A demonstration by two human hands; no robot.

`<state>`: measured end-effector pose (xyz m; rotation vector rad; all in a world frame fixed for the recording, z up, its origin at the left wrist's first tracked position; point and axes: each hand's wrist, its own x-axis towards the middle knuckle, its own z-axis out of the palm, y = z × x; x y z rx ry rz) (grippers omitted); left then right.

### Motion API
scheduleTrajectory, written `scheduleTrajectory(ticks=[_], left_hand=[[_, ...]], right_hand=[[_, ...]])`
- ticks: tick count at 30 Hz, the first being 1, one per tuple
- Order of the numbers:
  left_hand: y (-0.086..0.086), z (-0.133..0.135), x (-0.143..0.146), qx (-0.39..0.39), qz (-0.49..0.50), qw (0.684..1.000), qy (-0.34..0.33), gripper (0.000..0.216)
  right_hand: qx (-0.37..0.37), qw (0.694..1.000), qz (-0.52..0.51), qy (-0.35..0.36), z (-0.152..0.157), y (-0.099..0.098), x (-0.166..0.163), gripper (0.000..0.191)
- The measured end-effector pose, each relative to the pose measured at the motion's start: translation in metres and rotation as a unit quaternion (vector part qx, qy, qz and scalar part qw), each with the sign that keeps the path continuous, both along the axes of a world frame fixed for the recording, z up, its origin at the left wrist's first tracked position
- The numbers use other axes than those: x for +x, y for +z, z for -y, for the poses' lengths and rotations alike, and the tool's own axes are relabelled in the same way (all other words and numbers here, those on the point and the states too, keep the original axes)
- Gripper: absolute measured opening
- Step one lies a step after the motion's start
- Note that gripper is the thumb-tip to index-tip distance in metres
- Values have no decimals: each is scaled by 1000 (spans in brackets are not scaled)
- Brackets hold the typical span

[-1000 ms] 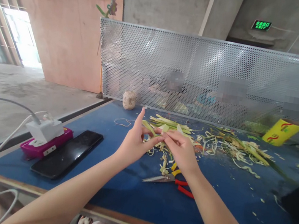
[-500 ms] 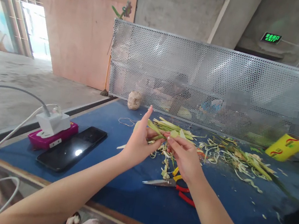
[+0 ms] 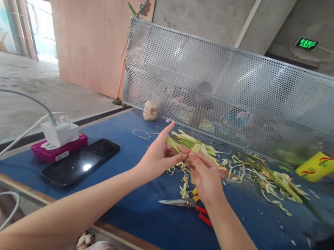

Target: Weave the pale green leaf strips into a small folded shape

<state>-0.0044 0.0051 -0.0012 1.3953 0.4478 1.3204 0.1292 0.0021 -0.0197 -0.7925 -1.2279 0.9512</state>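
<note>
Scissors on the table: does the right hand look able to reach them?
Probably yes: the scissors lie near the right hand and the way looks free, though that hand pinches a green strip.

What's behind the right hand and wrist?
Scissors, partly: blades and some red handle show; the right hand and wrist hide some handle. Anything fully behind can't be seen.

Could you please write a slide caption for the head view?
Left hand and right hand hold pale green plant pieces above a blue table, scissors lying nearby.
</note>
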Motion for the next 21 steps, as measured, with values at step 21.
scheduleTrajectory(ticks=[21], left_hand=[[-7, 4, -7, 205, -266, 930, 147, 94]], right_hand=[[167, 907, 236, -306, 4, 20, 24, 15]])
